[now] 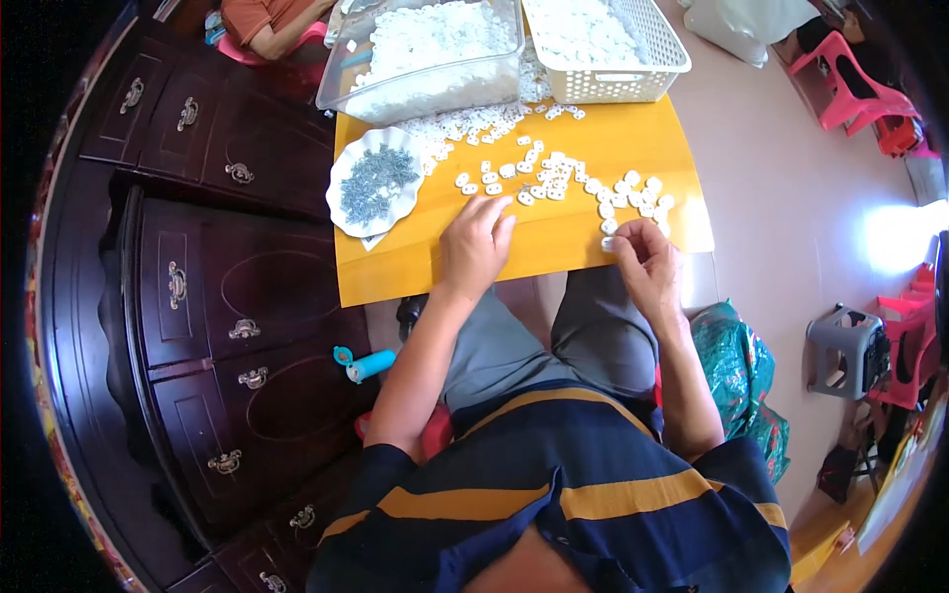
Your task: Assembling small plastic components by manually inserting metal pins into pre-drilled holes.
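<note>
Small white plastic pieces with holes (pixel 554 176) lie scattered over the yellow table top (pixel 395 272). My left hand (pixel 474 245) rests at the table's near side, thumb apart from the fingers, its fingertips close to several of these pieces; nothing shows in it. At the right, my right hand (pixel 648 265) pinches one white piece (pixel 608 244) between thumb and fingertips, low over the table's near edge. Rounder-looking white pieces (pixel 633 190) lie grouped just beyond it. Left of my left hand stands a white scalloped dish (pixel 341 212) of small grey metal parts (pixel 376 183).
A clear plastic bin (pixel 425 104) and a white perforated basket (pixel 618 84), both heaped with white pieces, stand at the far side. Dark wooden drawers (pixel 237 267) flank the left. Another person's arm (pixel 282 38) shows at far left. A green bag (pixel 732 361) and grey stool (pixel 840 346) stand right.
</note>
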Available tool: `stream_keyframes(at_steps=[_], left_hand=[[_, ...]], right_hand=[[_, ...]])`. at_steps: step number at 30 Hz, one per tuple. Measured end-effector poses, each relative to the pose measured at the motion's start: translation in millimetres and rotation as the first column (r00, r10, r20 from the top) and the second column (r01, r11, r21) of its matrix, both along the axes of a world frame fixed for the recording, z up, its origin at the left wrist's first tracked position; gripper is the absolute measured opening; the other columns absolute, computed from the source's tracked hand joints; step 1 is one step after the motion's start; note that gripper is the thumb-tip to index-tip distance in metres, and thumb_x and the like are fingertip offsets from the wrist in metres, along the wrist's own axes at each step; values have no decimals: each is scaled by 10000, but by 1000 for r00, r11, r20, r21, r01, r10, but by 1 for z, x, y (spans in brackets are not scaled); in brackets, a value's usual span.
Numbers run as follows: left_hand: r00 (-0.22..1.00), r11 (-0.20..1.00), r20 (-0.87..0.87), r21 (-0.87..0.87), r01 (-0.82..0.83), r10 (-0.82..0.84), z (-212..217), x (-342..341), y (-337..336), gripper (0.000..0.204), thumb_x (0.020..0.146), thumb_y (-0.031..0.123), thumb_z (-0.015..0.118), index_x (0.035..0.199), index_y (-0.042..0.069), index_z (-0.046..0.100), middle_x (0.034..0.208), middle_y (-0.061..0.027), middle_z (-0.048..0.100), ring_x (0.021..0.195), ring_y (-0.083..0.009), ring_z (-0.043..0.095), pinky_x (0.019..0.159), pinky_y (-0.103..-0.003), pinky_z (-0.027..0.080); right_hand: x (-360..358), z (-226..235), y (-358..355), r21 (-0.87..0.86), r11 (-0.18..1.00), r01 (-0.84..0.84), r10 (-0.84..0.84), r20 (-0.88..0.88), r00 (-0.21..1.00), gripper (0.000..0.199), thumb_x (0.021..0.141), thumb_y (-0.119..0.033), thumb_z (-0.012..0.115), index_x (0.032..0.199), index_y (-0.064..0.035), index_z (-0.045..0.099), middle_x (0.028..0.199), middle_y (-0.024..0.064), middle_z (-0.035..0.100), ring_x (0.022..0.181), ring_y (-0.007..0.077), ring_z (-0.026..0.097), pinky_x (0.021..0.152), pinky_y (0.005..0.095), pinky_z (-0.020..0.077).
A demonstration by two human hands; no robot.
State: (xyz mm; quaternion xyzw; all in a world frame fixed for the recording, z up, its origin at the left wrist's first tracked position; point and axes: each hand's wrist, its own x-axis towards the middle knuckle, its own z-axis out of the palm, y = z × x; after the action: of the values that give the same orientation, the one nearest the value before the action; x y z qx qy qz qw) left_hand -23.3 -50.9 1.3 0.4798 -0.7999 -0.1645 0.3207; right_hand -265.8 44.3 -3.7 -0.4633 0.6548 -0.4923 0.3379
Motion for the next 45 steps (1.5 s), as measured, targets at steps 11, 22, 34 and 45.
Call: stream_keyframes(at_steps=[11, 22, 34, 45], left_hand=[[997, 996, 63, -81, -41, 46, -10, -21, -30, 84, 920, 176, 688, 968, 113, 717, 926, -88, 689, 821, -338, 693, 697, -458, 560], [986, 991, 161, -133, -28, 50, -26, -24, -35, 100, 955, 155, 630, 909, 66, 624, 940, -136, 681, 778, -363, 696, 662, -491, 559], [989, 991, 129, -124, -54, 70, -19, -14, -20, 75, 963, 130, 641, 947, 76, 591, 909, -127, 653, 804, -377, 674, 681, -483, 546], [985, 986, -157, -157, 52, -77, -16, -7, -9, 78, 914, 79, 686, 915, 70, 608, 836, -117, 634, 756, -354, 664, 641, -452, 527]], right_hand=[[-25, 11, -12, -6, 998, 68, -63, -491, 869, 101, 915, -129, 696, 941, -39, 659, 812, 178, 695, 743, 348, 696, 701, 443, 544], [8, 11, -24, -286, 938, -195, -49, -669, 742, 241, 869, -64, 706, 1109, -74, 684, 1163, 140, 638, 1110, 373, 593, 955, 490, 492], [-6, -7, -48, -249, 940, -234, -49, -775, 630, 234, 853, -109, 724, 1086, -95, 714, 1171, 108, 670, 1119, 345, 611, 965, 476, 496], [39, 15, -49, -122, 977, -177, 110, -426, 898, 155, 918, -93, 715, 1067, -51, 715, 913, 136, 713, 771, 293, 699, 696, 377, 558]])
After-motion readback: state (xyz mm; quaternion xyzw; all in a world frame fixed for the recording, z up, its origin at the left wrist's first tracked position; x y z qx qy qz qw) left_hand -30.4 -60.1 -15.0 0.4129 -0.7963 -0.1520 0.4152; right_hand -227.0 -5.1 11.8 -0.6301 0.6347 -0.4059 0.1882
